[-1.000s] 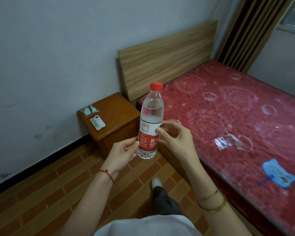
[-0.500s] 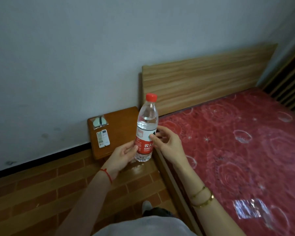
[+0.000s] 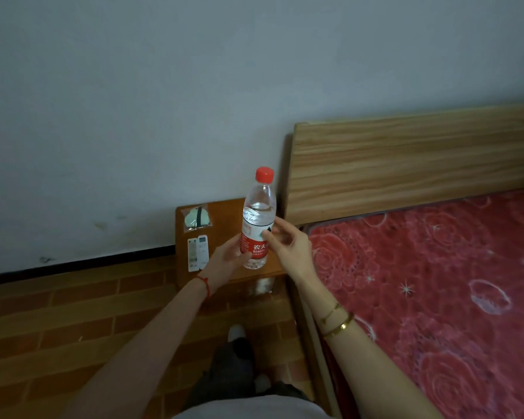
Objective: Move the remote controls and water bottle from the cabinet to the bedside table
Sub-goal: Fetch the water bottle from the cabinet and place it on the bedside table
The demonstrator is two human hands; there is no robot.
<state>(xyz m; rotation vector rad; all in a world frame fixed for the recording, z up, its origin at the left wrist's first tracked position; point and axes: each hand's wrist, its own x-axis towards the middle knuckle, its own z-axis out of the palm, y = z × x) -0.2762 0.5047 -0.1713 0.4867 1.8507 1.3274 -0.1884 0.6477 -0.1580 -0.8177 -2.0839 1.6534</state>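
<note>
I have the water bottle [image 3: 257,225] held between both hands: my left hand [image 3: 224,261] is curled round the lower part of its red label from the left, and my right hand [image 3: 288,243] pinches the label from the right, thumb on the front face and fingers reaching behind. The bottle stands upright, red cap [image 3: 264,174] on top, its long axis near vertical and leaning only slightly.

It hangs above the bedside table [image 3: 224,213], over the table's right half near the front edge, with its base apart from the wood as far as I can judge from this angle. So the move ahead is, I think, almost straight down, perhaps a little further back from the edge.

Two white remote controls [image 3: 198,252] already lie side by side on the table's left part, just left of my left hand, with a small plastic packet [image 3: 196,219] behind them by the wall. My left hand is the nearer one to them, so I would keep the bottle to the right. The headboard [image 3: 406,164] and red mattress [image 3: 436,282] lie to the right.
</note>
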